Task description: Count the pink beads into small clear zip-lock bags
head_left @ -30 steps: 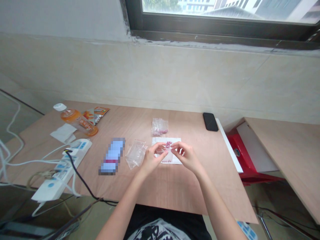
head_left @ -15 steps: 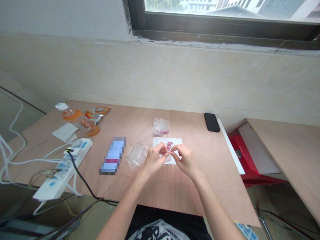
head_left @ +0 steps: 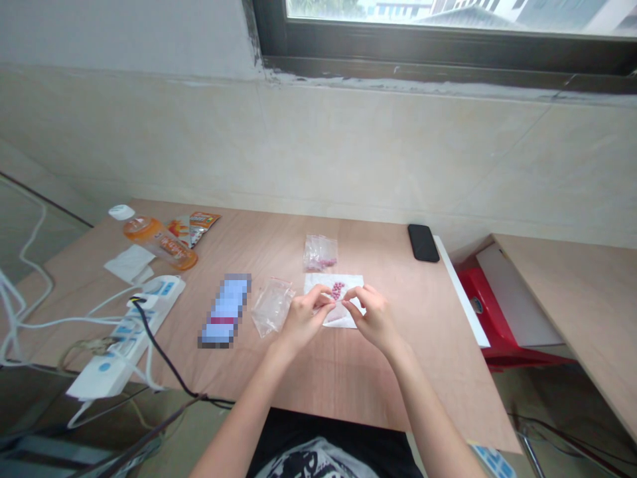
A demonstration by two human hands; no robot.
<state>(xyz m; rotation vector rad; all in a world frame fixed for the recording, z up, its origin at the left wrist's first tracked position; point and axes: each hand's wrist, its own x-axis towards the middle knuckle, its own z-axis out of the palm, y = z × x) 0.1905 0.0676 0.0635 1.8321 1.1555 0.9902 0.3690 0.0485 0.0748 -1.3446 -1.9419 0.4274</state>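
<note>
Several small pinkish-red beads (head_left: 338,290) lie clustered on a white sheet of paper (head_left: 354,279). Just in front of them, over the sheet, my left hand (head_left: 306,317) is closed in a pinch of thumb and forefinger. My right hand (head_left: 374,317) pinches likewise from the other side, a small gap away from the left fingertips. What either pinch holds is too small to make out. Left of my left hand lies a clear plastic bag (head_left: 273,307). Behind the paper is another clear bag (head_left: 320,252) with pinkish-red bits inside.
A phone with a lit, blurred screen (head_left: 225,311) lies to the left. Beyond it are a white power strip (head_left: 124,342) with cables, a bottle of orange drink (head_left: 160,239), tissue (head_left: 130,263) and an orange packet (head_left: 202,226). A black phone (head_left: 423,243) rests at the right.
My hands have moved slightly apart, the right one shifting a little to the right. Both remain pinched over the paper.
</note>
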